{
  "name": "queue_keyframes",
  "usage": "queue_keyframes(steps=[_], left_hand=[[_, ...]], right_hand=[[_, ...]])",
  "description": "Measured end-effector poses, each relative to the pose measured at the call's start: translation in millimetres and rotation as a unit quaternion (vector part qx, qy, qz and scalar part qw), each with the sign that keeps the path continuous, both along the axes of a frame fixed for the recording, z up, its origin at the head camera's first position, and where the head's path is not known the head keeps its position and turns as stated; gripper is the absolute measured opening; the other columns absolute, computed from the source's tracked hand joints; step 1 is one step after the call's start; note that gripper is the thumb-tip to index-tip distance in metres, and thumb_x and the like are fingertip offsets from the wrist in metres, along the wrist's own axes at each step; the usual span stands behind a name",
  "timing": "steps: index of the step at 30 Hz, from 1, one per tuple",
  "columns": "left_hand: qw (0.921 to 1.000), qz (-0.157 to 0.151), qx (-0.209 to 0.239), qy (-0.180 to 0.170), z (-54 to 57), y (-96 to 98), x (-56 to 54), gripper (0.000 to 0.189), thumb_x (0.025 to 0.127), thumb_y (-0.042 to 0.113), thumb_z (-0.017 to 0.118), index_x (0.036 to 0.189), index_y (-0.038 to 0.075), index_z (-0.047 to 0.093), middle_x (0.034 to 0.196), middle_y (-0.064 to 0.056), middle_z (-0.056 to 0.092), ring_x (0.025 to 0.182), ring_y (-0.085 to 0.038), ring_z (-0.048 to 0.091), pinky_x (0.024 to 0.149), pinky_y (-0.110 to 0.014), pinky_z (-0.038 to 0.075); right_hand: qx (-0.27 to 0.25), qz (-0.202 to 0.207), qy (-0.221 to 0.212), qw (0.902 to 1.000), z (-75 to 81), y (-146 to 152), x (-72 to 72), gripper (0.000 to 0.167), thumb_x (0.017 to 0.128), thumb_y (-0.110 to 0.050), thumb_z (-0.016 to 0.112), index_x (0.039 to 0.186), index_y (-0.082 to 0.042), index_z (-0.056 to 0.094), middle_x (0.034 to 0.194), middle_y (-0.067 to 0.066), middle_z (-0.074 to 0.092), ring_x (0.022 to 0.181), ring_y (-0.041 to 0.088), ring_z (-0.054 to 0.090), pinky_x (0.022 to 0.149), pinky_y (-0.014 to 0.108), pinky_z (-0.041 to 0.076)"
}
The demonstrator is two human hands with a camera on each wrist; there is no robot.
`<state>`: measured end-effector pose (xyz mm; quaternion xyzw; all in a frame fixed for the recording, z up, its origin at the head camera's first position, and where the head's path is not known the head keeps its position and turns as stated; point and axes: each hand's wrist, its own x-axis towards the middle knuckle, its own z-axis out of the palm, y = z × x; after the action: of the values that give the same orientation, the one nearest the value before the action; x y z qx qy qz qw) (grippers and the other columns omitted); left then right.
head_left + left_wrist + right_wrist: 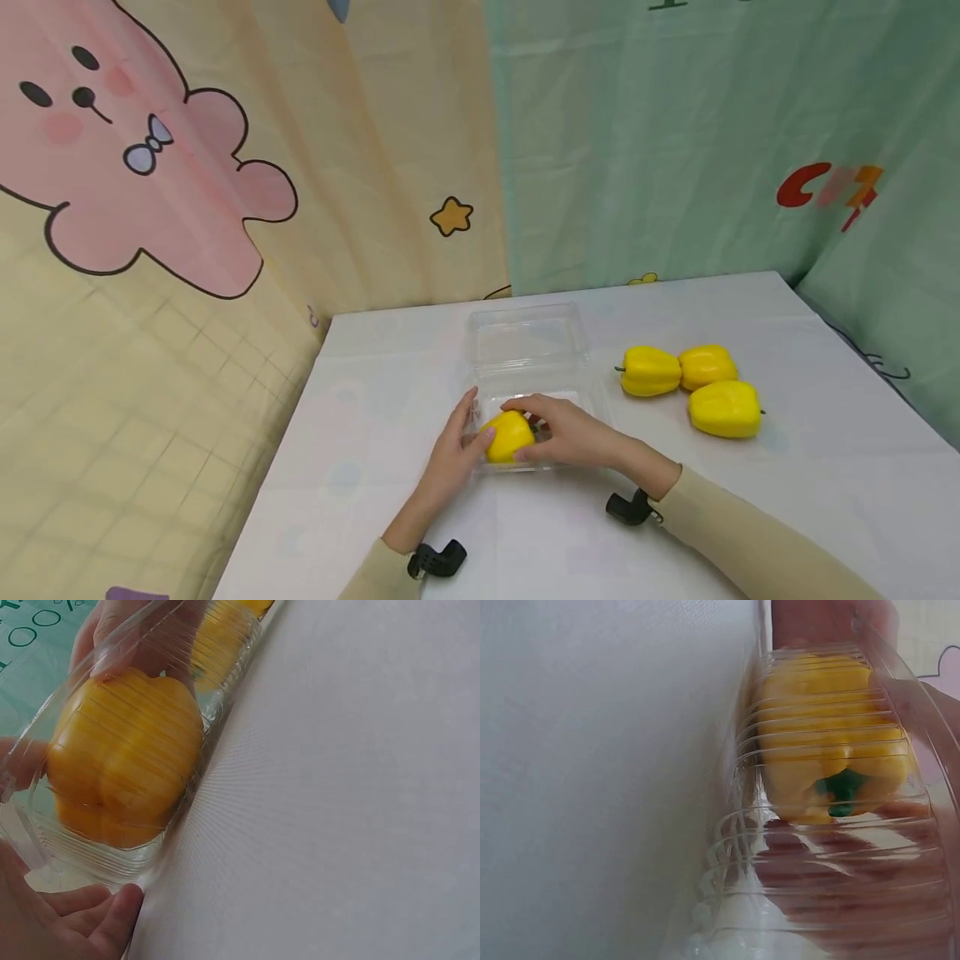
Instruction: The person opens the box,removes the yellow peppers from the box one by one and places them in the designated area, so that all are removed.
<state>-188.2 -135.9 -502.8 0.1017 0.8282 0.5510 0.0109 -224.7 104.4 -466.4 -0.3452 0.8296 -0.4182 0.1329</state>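
Note:
A yellow bell pepper (508, 439) lies in the left front part of a clear plastic clamshell container (528, 337), whose lid is folded open toward the back. My right hand (573, 433) grips this pepper around its stem end, fingers and thumb inside the container. The pepper's green stem (841, 791) shows through the ribbed wall in the right wrist view. At the container's left side is my left hand (450, 458), its thumb reaching over the wall onto the pepper. Its other fingers (112, 919) curl against the outside of the wall, low by the table.
To the right of the container, three more yellow bell peppers, one at the left (649, 372), one behind (707, 367) and one in front (725, 409), sit close together on the white-covered table (360, 500). A printed curtain (390, 150) hangs behind the table.

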Motion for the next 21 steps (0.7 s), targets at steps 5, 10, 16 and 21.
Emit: queue_keyframes(steps=[5, 10, 16, 21], left_hand=[[0.9999, -0.006, -0.004, 0.007, 0.7, 1.2, -2.0, 0.071, 0.101, 0.041, 0.060, 0.161, 0.028, 0.025, 0.164, -0.002, 0.027, 0.145, -0.028, 0.035, 0.108, -0.045, 0.044], [1.0000, 0.000, -0.004, 0.002, -0.2, 1.5, 0.3, 0.071, 0.101, 0.041, 0.060, 0.160, 0.027, 0.026, 0.163, -0.003, 0.029, 0.145, -0.028, 0.035, 0.109, -0.045, 0.043], [0.9999, 0.005, 0.003, 0.008, -1.4, 1.9, 0.4, 0.069, 0.101, 0.035, 0.061, 0.160, 0.025, 0.027, 0.162, -0.001, 0.030, 0.145, -0.028, 0.035, 0.108, -0.046, 0.044], [0.9999, 0.005, 0.005, 0.010, 6.3, 3.5, 2.9, 0.067, 0.103, 0.025, 0.059, 0.161, 0.018, 0.025, 0.163, -0.008, 0.028, 0.145, -0.034, 0.034, 0.108, -0.050, 0.043]], right_hand=[[-0.010, -0.004, -0.005, 0.9999, -1.0, 0.6, -0.3, 0.070, 0.087, -0.038, 0.080, 0.147, -0.016, 0.050, 0.138, -0.011, 0.054, 0.108, 0.015, 0.059, 0.092, 0.037, 0.055], [-0.003, 0.005, 0.008, 0.9999, -4.4, 0.3, -1.4, 0.070, 0.087, -0.041, 0.079, 0.146, -0.016, 0.051, 0.139, -0.010, 0.055, 0.108, 0.015, 0.060, 0.093, 0.037, 0.054], [0.000, 0.005, 0.027, 0.9996, -4.7, -0.3, -2.1, 0.070, 0.087, -0.042, 0.079, 0.146, -0.016, 0.052, 0.140, -0.009, 0.055, 0.107, 0.014, 0.060, 0.092, 0.036, 0.055], [-0.001, 0.002, 0.025, 0.9997, -2.6, -2.0, -0.2, 0.070, 0.087, -0.040, 0.080, 0.145, -0.014, 0.052, 0.137, -0.008, 0.055, 0.108, 0.015, 0.061, 0.089, 0.033, 0.056]])
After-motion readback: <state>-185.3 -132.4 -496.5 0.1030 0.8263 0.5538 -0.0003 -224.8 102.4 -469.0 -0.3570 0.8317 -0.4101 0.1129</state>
